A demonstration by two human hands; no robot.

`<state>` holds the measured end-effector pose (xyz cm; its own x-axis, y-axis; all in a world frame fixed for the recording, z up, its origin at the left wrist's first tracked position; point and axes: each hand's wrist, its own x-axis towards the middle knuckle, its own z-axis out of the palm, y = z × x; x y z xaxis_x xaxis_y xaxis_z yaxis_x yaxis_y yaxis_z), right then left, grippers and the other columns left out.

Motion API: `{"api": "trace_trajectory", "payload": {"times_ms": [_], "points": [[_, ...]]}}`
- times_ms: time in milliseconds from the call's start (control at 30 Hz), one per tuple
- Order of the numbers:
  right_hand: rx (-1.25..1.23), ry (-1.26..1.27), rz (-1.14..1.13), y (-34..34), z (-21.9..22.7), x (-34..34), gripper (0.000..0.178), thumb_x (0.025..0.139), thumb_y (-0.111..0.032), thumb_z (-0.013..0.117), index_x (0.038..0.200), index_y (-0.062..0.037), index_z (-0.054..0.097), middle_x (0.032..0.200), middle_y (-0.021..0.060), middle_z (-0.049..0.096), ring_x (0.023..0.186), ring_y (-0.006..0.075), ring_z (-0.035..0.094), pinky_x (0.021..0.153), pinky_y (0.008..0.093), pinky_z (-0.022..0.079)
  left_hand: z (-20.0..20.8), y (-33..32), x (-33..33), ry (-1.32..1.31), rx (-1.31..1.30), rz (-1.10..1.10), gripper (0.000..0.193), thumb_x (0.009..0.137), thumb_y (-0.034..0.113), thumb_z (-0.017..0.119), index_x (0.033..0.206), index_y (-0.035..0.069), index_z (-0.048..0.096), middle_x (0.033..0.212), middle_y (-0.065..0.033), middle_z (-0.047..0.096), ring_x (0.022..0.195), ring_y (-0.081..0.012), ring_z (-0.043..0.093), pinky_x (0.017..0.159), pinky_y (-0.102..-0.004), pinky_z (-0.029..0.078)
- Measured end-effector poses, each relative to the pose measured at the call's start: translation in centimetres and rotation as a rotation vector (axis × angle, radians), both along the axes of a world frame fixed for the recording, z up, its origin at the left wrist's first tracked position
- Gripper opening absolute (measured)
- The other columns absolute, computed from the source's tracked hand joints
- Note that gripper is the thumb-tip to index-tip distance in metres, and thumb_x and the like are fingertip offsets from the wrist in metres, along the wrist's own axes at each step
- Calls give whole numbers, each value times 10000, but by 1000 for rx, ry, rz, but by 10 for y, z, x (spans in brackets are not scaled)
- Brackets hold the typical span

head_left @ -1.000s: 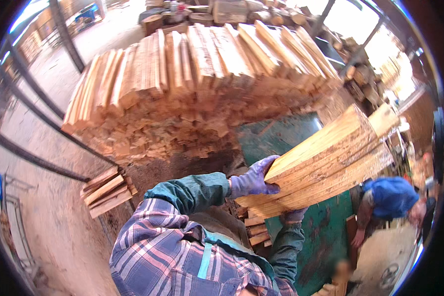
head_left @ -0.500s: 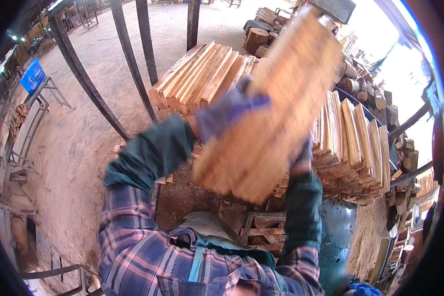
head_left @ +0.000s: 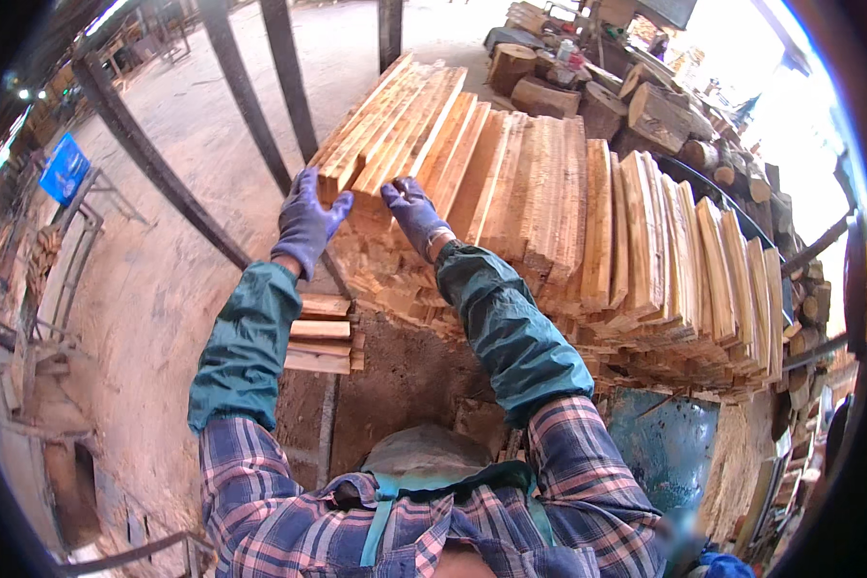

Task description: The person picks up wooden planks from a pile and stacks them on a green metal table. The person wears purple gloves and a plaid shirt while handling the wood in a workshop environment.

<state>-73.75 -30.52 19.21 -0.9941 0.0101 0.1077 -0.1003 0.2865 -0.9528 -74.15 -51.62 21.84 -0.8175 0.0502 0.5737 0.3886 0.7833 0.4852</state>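
Note:
A long row of sawn boards (head_left: 535,193) stands on edge, packed side by side in front of me. At its left end, my left hand (head_left: 305,226), in a purple-grey work glove, touches the near corner of the outermost boards (head_left: 385,125). Its thumb is spread away from the fingers. My right hand (head_left: 417,217), gloved alike, rests against the near ends of the boards a little further right, with the fingers bent and apart. Neither hand has a board lifted. Parts of the fingertips are hidden against the wood.
Dark metal posts (head_left: 246,87) rise left of the row. Short wood pieces (head_left: 320,332) lie stacked below my left forearm. Cut logs (head_left: 660,116) are piled behind and to the right. A blue-green metal surface (head_left: 660,438) sits at the lower right.
The wide pair of boards that was held up between both hands is now down at the row's left end. Both hands have moved left, onto the near board ends.

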Motion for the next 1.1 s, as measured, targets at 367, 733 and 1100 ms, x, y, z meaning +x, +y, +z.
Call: {"api": "trace_trajectory", "payload": {"times_ms": [367, 733, 1100], "points": [[-851, -330, -406, 172, -111, 293, 360, 1031, -364, 599, 1261, -97, 673, 1029, 45, 719, 836, 146, 655, 710, 323, 542, -113, 258, 193, -338, -11, -1066, 343, 893, 89, 675, 1216, -25, 660, 1169, -208, 702, 1068, -346, 685, 956, -423, 542], [-1322, 1315, -2111, 77, -175, 956, 257, 956, -299, 659, 991, -45, 651, 921, 121, 708, 875, 297, 682, 821, 474, 579, -178, 423, 579, -479, -497, -2552, 346, 892, 150, 732, 1206, 14, 683, 1178, -157, 714, 1104, -273, 687, 977, -368, 528], [-1037, 1372, -2737, 32, -138, 1255, 874, 885, -559, 725, 1584, -168, 375, 1685, 166, 197, 1536, 354, 220, 1238, 463, 232, -116, 473, 858, -549, -762, -2784, 346, 871, 135, 711, 1207, 53, 696, 1174, -157, 718, 1074, -306, 697, 948, -375, 540]]}}
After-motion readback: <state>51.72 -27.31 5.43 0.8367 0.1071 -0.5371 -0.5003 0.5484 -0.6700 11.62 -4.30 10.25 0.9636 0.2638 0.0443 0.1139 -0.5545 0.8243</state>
